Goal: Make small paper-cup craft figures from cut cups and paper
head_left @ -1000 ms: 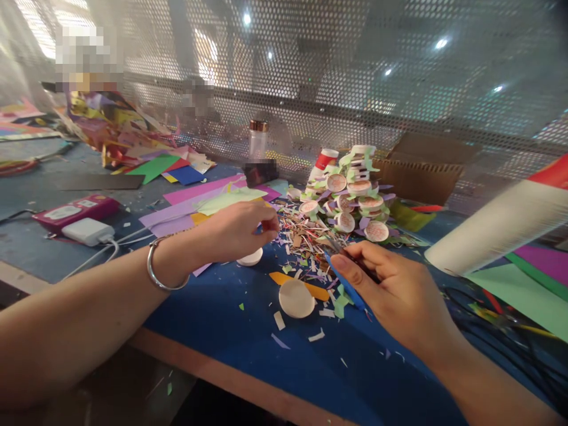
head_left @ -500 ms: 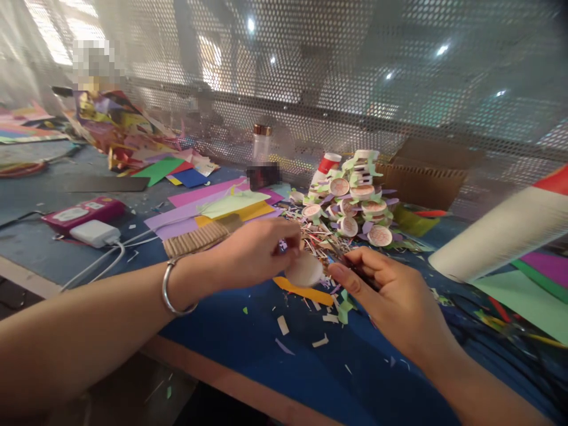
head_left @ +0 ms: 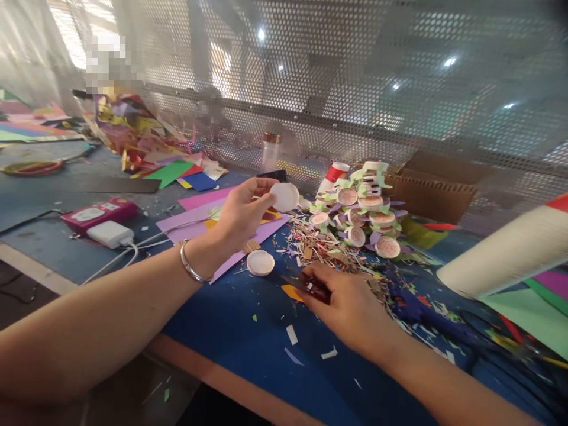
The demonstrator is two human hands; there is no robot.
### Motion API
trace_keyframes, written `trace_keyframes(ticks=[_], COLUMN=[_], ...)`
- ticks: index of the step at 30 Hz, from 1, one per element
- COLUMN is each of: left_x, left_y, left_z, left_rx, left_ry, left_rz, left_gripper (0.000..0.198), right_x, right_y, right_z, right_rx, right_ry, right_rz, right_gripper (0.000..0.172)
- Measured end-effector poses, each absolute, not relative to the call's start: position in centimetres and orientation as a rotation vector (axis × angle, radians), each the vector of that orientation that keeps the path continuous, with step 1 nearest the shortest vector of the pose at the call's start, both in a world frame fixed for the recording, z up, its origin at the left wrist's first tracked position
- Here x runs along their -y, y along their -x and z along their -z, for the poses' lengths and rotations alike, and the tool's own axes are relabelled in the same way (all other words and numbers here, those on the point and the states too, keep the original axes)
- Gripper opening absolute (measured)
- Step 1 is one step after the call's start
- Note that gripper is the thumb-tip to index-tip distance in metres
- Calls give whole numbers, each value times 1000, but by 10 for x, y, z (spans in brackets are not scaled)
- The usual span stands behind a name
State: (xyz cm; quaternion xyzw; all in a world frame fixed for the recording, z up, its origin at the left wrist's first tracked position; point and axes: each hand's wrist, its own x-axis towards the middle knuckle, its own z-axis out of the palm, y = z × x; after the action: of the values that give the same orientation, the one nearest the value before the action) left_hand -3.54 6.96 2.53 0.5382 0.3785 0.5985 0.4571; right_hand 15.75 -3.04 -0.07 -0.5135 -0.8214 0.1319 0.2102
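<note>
Left hand [head_left: 243,212]: fingers pinched on the left edge of a white disc [head_left: 287,197].
White disc: held above the table [head_left: 248,349]; probably light, stiffish, easily dented, best gripped by its rim.
Right hand [head_left: 348,302]: fingers wrapped around a dark tool [head_left: 317,288], type unclear.
White cap [head_left: 260,264]: lying between the hands.

Smooth, matt, paper-like disc [head_left: 286,197]
</note>
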Motion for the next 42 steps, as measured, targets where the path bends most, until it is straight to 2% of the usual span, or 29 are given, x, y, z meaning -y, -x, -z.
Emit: trace_keyframes(ticks=[2,6,12,17,25,29,33,42], left_x=[-71,-72,-76,-78,-60,-53,-51,-48], left_y=[37,39,41,41,35,32,31,28], left_z=[-27,-28,-23,-20,-10,-9,-9,-6], left_rx=[-886,-850,-846,-807,-528,-424,-366,-374], left_ry=[-1211,-1111,-1161,-1144,-1286,-1309,-1344,-1457], left_rz=[-1479,-1445,-1396,-1326,-789,-666,-656,-673], left_gripper=[18,23,28,35,43,46,40,40], right_x=[24,4,-12,11,30,27,28,33], right_y=[-145,-124,-119,-146,-187,-192,-192,-197], right_z=[0,8,18,6,-5,1,1,2], right_rx=[2362,2451,2500,2405,2265,2296,2351,2390], right_ry=[1396,1364,1192,990,924,909,885,885], right_rz=[-331,-216,-124,8,492,537,548,470], right_gripper=[1,20,17,20,22,22,25,24])
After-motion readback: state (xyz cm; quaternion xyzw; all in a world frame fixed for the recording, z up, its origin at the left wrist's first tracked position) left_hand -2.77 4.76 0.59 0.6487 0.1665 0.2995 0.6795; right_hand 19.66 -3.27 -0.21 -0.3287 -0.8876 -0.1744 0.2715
